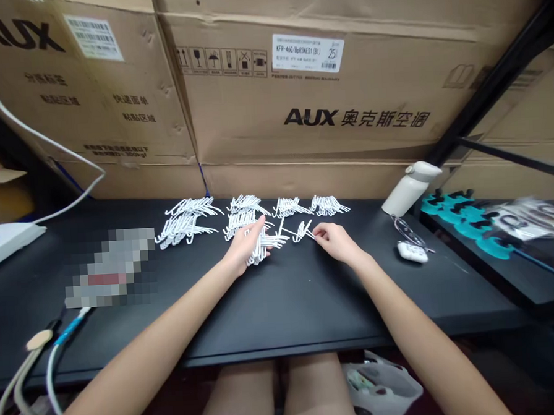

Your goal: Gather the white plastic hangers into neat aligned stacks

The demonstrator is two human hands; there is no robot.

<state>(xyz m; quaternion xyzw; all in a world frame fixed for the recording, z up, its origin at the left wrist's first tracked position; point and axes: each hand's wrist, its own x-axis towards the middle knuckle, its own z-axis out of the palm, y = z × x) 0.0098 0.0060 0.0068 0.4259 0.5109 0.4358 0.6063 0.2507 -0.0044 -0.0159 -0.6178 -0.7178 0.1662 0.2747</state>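
My left hand [242, 248] is closed around a bundle of white hooks [257, 250], their bent ends pointing down and their straight ends sticking out to the right. To its right, my right hand [338, 240] pinches the end of a thin white hook [311, 233] beside a small group of hooks [299, 232] on the black table. Behind the hands, white hooks lie in separate piles: one pile [330, 205] at the right, another pile [290, 207] next to it, and several more to the left, including a front-left pile [178, 230].
Large cardboard boxes [254, 122] stand along the table's back. A cream bottle [406, 191], glasses [404, 228] and a white case [412, 252] are at right. A pixelated device [110, 269] with a cable lies left, near a white power strip [9, 243]. Turquoise parts [468, 219] sit far right.
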